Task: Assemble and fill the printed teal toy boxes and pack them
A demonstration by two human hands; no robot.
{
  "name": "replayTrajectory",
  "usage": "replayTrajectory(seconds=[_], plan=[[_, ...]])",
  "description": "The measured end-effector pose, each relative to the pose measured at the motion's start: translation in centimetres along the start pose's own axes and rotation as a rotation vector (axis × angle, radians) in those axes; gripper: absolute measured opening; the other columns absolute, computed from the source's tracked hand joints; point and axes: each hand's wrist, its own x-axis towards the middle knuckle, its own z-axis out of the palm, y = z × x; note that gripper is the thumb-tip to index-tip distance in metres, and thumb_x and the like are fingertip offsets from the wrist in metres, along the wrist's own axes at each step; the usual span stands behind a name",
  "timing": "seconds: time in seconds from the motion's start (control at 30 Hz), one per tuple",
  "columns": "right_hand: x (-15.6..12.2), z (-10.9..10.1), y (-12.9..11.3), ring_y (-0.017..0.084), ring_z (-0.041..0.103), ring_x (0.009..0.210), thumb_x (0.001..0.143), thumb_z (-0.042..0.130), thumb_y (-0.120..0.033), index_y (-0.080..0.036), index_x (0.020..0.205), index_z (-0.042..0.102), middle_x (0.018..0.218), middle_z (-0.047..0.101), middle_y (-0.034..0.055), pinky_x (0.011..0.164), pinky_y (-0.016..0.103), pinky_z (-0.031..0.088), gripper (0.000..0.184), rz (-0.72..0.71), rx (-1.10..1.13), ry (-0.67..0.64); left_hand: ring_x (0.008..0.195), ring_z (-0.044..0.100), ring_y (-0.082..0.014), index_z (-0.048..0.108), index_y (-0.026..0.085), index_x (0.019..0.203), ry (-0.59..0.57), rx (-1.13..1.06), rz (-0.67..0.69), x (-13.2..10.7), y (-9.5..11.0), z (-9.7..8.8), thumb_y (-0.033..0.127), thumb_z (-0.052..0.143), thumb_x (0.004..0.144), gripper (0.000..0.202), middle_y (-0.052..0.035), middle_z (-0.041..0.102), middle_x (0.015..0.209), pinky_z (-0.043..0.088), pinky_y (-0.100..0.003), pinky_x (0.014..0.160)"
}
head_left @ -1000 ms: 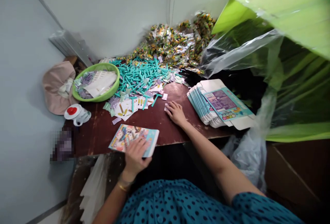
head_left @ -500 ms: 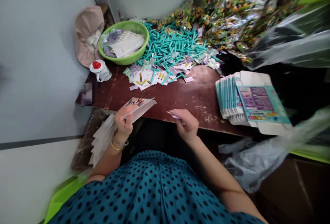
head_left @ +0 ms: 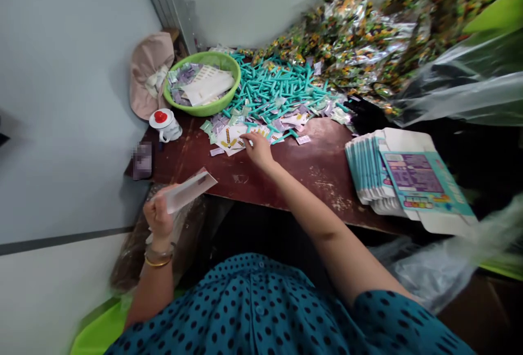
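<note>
My left hand [head_left: 158, 216] is closed around the end of a thin cardboard box [head_left: 191, 190], held tilted off the table's front left edge. The box shows a pale, whitish side towards me. My right hand [head_left: 259, 150] reaches over the printed picture cards [head_left: 231, 138], its fingers bent and a little apart, with nothing visible in them. Small purple and green packets [head_left: 281, 124] lie scattered around the cards. Behind them spreads a heap of teal plastic sticks [head_left: 278, 85], some with a crosspiece.
A green basin [head_left: 204, 109] holds packets and white sheets. Left of it stand a lidded mug [head_left: 167, 126] and a phone-like object [head_left: 143, 160]. Flattened teal boxes [head_left: 420, 175] are stacked at the right. Shiny patterned bags [head_left: 363, 44] pile up along the wall.
My right hand has moved forward and left from the table edge to the cards; the small purple item no longer shows in it. My left hand has shifted left and lower with the box.
</note>
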Motion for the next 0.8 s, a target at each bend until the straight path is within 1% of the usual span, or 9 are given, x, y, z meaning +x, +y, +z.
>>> replayTrajectory(seconds=[0.07,0.13,0.23,0.3,0.4,0.5,0.63,0.73,0.8], plan=[[1.0,2.2,-0.1,0.028,0.06,0.107,0.102,0.046,-0.022,-0.016,0.116,0.075,0.108,0.074,0.0136,0.099,0.043,0.046,0.032,-0.083,-0.113,-0.152,0.079,0.071,-0.025,0.075,0.011,0.089,0.007,-0.076,0.007,-0.6,0.4,0.6,0.066,0.047,0.096,0.062,-0.0114,0.075,0.083,0.055,-0.036,0.068],[0.6,5.1,-1.4,0.031,0.055,0.12,0.102,0.047,-0.022,-0.014,0.123,0.071,0.122,0.07,0.016,0.106,0.046,0.04,0.033,-0.194,-0.211,-0.275,0.076,0.071,-0.0241,0.077,0.014,0.086,0.049,-0.098,0.003,-0.7,0.6,1.0,0.066,0.049,0.094,0.059,-0.01,0.075,0.081,0.055,-0.034,0.067],[-2.3,8.5,-3.2,0.036,0.041,0.139,0.103,0.05,-0.028,-0.007,0.14,0.059,0.147,0.055,0.0213,0.118,0.053,0.026,0.044,-0.213,-0.353,-0.307,0.073,0.071,-0.0228,0.077,0.017,0.086,0.08,-0.124,-0.037,-0.2,0.6,0.5,0.065,0.052,0.094,0.055,-0.0089,0.075,0.079,0.055,-0.032,0.063],[-4.9,9.0,-3.6,0.036,0.042,0.136,0.105,0.047,-0.033,-0.005,0.145,0.053,0.148,0.053,0.0227,0.115,0.052,0.027,0.05,-0.175,-0.398,-0.289,0.077,0.073,-0.0241,0.078,0.017,0.087,0.048,-0.146,-0.032,0.1,0.4,-0.2,0.063,0.05,0.096,0.054,-0.0101,0.076,0.083,0.057,-0.035,0.068],[-8.6,7.4,-2.9,0.034,0.051,0.118,0.106,0.042,-0.038,-0.011,0.142,0.056,0.127,0.063,0.0193,0.101,0.046,0.037,0.047,-0.14,-0.424,-0.274,0.086,0.074,-0.026,0.078,0.018,0.082,-0.019,-0.182,0.057,0.2,0.1,-1.1,0.06,0.047,0.097,0.054,-0.0104,0.077,0.084,0.059,-0.04,0.082],[-11.4,4.7,-1.6,0.032,0.052,0.108,0.106,0.044,-0.044,-0.017,0.133,0.063,0.115,0.066,0.0162,0.092,0.043,0.038,0.043,-0.027,-0.466,-0.202,0.086,0.074,-0.0266,0.076,0.018,0.076,-0.025,-0.175,0.121,0.0,-0.1,-1.0,0.058,0.045,0.098,0.055,-0.01,0.076,0.081,0.058,-0.043,0.085],[-14.2,2.0,-0.7,0.033,0.05,0.11,0.104,0.047,-0.041,-0.021,0.131,0.066,0.126,0.064,0.016,0.093,0.046,0.04,0.038,0.06,-0.485,-0.113,0.084,0.073,-0.0253,0.074,0.02,0.076,-0.065,-0.131,0.168,-0.5,-0.1,-0.3,0.056,0.044,0.099,0.052,-0.0086,0.074,0.079,0.057,-0.043,0.088],[-16.4,0.6,-0.4,0.036,0.049,0.117,0.103,0.049,-0.043,-0.02,0.137,0.062,0.139,0.059,0.0189,0.095,0.05,0.042,0.044,0.047,-0.479,-0.102,0.082,0.071,-0.0238,0.074,0.021,0.077,-0.11,-0.164,0.23,-0.8,-0.1,-0.2,0.049,0.046,0.1,0.046,-0.0075,0.073,0.078,0.057,-0.042,0.089],[-18.2,-0.5,-0.1,0.037,0.05,0.118,0.102,0.049,-0.044,-0.018,0.14,0.059,0.138,0.059,0.0209,0.095,0.052,0.043,0.047,0.072,-0.488,-0.103,0.081,0.071,-0.0235,0.074,0.021,0.078,-0.124,-0.169,0.245,-1.0,-0.2,-0.3,0.048,0.046,0.101,0.045,-0.0076,0.073,0.079,0.057,-0.042,0.088]])
